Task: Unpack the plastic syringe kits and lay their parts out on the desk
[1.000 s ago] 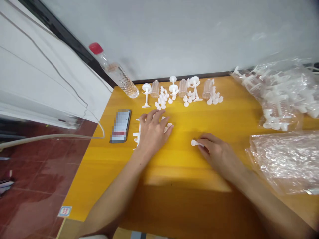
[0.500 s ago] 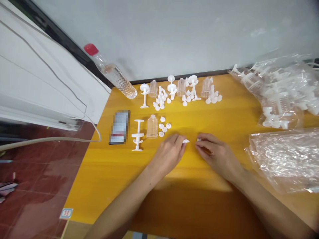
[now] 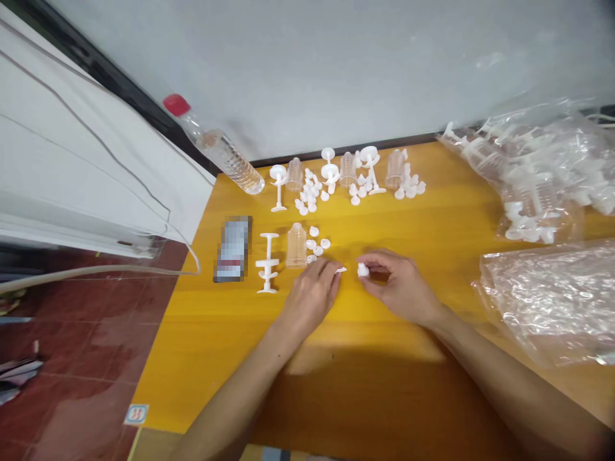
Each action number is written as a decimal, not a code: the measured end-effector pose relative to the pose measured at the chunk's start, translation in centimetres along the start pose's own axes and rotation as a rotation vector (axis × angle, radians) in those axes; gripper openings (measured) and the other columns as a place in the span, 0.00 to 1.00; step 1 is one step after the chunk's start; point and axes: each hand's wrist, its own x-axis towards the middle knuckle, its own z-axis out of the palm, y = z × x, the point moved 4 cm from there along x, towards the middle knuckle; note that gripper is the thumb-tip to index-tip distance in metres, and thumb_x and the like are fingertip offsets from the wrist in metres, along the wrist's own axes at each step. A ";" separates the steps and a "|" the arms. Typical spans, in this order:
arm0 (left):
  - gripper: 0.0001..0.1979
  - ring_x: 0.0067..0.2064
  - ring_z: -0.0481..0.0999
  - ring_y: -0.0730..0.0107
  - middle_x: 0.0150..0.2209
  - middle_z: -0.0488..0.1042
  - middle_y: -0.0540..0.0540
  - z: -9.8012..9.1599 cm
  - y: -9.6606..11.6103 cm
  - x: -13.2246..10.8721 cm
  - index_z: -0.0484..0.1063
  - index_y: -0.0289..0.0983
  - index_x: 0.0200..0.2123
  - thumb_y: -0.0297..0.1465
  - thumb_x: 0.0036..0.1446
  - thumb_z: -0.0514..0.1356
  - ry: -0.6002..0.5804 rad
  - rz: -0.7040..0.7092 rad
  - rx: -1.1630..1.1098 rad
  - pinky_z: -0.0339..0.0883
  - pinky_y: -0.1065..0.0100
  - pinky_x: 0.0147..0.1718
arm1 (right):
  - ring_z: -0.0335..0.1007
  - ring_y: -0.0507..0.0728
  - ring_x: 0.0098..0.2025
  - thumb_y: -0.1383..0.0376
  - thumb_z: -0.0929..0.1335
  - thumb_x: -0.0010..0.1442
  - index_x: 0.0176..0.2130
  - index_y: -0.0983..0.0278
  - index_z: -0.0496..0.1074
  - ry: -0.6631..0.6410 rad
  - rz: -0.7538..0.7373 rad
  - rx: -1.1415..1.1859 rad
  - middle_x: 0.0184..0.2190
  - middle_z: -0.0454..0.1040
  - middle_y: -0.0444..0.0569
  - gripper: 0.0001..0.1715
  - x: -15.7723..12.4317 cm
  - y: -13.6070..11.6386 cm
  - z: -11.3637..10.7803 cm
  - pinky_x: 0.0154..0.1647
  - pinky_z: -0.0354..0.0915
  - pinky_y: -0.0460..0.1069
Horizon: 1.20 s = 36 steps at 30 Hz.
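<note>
My left hand [image 3: 314, 288] pinches a small white plastic piece [image 3: 341, 269], mostly hidden by the fingers. Facing it across a short gap, my right hand [image 3: 401, 282] grips a small white nozzle tip [image 3: 362, 269] between thumb and fingers. Beyond my left hand lie several white round caps [image 3: 318, 250], partly covered by it. Beside them is a clear plastic barrel [image 3: 296, 246], and further left a white plunger [image 3: 268, 262] lies on the yellow table [image 3: 221, 346].
Along the back are clear barrels [image 3: 395, 168], white plungers [image 3: 278, 187] and heaps of white nozzles [image 3: 311, 192]. A water bottle [image 3: 228, 157] leans at the back left, above a phone [image 3: 233, 248]. Plastic bags [image 3: 533, 179] of parts and a clear bag [image 3: 552, 301] lie right.
Both hands have shifted left, and my left hand now partly covers the round caps. The right hand has turned, showing more of the white nozzle tip.
</note>
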 end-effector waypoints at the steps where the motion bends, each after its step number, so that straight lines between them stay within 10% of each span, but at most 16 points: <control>1: 0.07 0.41 0.80 0.60 0.41 0.77 0.41 0.0 -0.1 0.0 0.72 0.36 0.48 0.27 0.71 0.56 0.007 -0.009 0.013 0.76 0.61 0.42 | 0.79 0.53 0.41 0.65 0.72 0.60 0.47 0.63 0.79 0.006 0.040 0.057 0.42 0.78 0.50 0.14 -0.1 0.3 0.0 0.49 0.77 0.50; 8: 0.08 0.39 0.79 0.61 0.41 0.76 0.41 -0.2 0.2 0.2 0.73 0.36 0.48 0.25 0.70 0.56 -0.062 -0.005 0.083 0.74 0.62 0.39 | 0.79 0.54 0.41 0.61 0.77 0.50 0.45 0.63 0.81 0.008 0.309 0.321 0.43 0.80 0.49 0.21 -0.4 1.2 0.1 0.50 0.76 0.50; 14: 0.04 0.47 0.78 0.57 0.47 0.79 0.39 -1.6 0.6 0.6 0.77 0.39 0.43 0.29 0.69 0.61 0.214 0.048 0.206 0.68 0.59 0.44 | 0.79 0.53 0.40 0.61 0.78 0.47 0.44 0.64 0.80 -0.037 0.424 0.449 0.40 0.82 0.47 0.24 -0.2 0.8 0.8 0.49 0.74 0.51; 26: 0.10 0.45 0.80 0.53 0.46 0.82 0.41 -2.5 -0.4 1.0 0.78 0.39 0.48 0.33 0.64 0.67 0.367 -0.043 0.319 0.66 0.54 0.44 | 0.76 0.51 0.36 0.61 0.81 0.43 0.40 0.64 0.80 0.028 0.532 0.494 0.35 0.81 0.45 0.24 0.1 0.8 0.7 0.45 0.73 0.49; 31: 0.17 0.47 0.82 0.64 0.49 0.80 0.42 -2.4 2.7 -0.6 0.71 0.39 0.57 0.31 0.67 0.65 0.264 0.015 -0.134 0.76 0.64 0.48 | 0.77 0.52 0.37 0.59 0.82 0.43 0.39 0.65 0.80 0.016 0.490 0.547 0.36 0.82 0.47 0.24 0.6 0.0 1.4 0.45 0.73 0.49; 36: 0.13 0.42 0.82 0.64 0.45 0.79 0.43 -1.6 2.3 -1.1 0.73 0.38 0.55 0.26 0.68 0.60 0.176 -0.103 -0.108 0.78 0.65 0.42 | 0.79 0.54 0.40 0.57 0.80 0.47 0.37 0.64 0.82 -0.034 0.456 0.528 0.38 0.84 0.49 0.19 1.2 -0.1 2.6 0.50 0.73 0.50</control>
